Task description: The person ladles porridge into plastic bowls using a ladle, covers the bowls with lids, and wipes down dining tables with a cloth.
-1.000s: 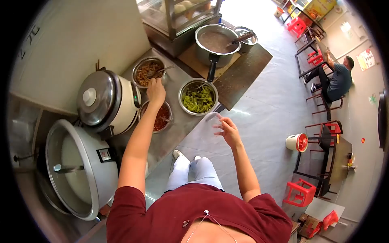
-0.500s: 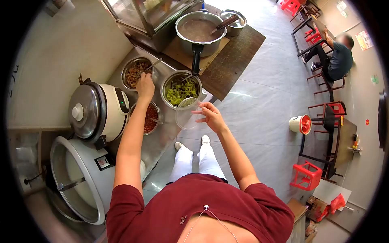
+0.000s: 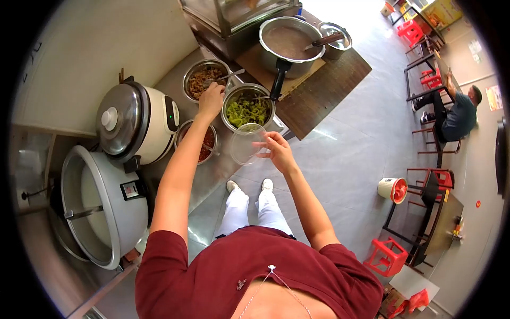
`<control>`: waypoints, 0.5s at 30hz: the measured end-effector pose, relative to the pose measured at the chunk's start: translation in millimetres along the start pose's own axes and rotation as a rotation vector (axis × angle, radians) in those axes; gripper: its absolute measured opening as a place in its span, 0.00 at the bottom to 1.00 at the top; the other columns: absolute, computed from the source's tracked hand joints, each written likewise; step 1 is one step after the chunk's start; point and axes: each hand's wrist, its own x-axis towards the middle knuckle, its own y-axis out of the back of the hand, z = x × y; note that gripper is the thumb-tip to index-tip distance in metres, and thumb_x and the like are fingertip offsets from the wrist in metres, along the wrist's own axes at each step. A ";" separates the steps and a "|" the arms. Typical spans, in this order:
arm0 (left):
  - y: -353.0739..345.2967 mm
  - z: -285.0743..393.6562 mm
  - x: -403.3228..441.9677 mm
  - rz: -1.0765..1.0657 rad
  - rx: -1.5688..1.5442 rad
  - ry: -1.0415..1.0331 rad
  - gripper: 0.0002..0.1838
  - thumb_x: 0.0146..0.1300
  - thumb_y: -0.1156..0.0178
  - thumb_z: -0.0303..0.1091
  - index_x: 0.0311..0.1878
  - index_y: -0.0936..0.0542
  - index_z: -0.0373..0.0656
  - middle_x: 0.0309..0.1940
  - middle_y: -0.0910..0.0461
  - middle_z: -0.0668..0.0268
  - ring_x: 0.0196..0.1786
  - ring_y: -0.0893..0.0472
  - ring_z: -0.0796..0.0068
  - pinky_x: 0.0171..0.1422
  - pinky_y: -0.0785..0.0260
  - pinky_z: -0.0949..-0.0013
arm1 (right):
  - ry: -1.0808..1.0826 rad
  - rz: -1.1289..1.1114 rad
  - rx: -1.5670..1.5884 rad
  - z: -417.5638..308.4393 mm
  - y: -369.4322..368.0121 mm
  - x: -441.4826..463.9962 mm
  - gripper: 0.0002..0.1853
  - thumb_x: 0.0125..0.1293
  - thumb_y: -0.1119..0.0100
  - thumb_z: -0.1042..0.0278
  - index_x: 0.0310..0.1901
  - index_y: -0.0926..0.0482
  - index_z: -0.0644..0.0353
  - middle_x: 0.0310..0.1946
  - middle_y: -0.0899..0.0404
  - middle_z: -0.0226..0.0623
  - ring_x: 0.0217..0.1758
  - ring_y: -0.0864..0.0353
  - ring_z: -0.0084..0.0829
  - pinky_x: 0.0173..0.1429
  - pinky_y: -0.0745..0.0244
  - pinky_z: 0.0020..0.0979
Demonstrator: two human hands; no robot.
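My left hand (image 3: 212, 100) is over the metal bowl of brown minced topping (image 3: 197, 81), its fingers closed on a metal spoon (image 3: 234, 74) whose handle sticks out to the right. In my right hand (image 3: 277, 150) is a clear round plastic bowl (image 3: 245, 146), gripped at its right rim between thumb and fingers. Just beyond that clear bowl stands a metal bowl of chopped green vegetables (image 3: 247, 110) with a spoon in it. A bowl of red chilli sauce (image 3: 206, 146) sits beneath my left forearm, partly hidden by it.
A pressure cooker of brownish liquid (image 3: 292, 42) stands on the wooden board, its black handle pointing towards me. To the left are a lidded cream rice cooker (image 3: 135, 122) and a large open grey pot (image 3: 127, 212). A seated person (image 3: 459, 117) is at a far table.
The view has shifted, so the counter items appear further right. Both hands keep their grips; the clear bowl stays close to the bowl of greens.
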 end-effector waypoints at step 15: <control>80.4 57.8 -91.5 0.226 -0.318 0.438 0.18 0.63 0.47 0.35 0.55 0.28 0.40 0.47 0.29 0.56 0.50 0.27 0.58 0.53 0.34 0.59 | -0.061 -0.025 0.058 -4.4 13.8 -8.4 0.07 0.67 0.50 0.67 0.45 0.29 0.56 0.63 0.35 0.41 0.53 0.23 0.41 0.42 0.21 0.40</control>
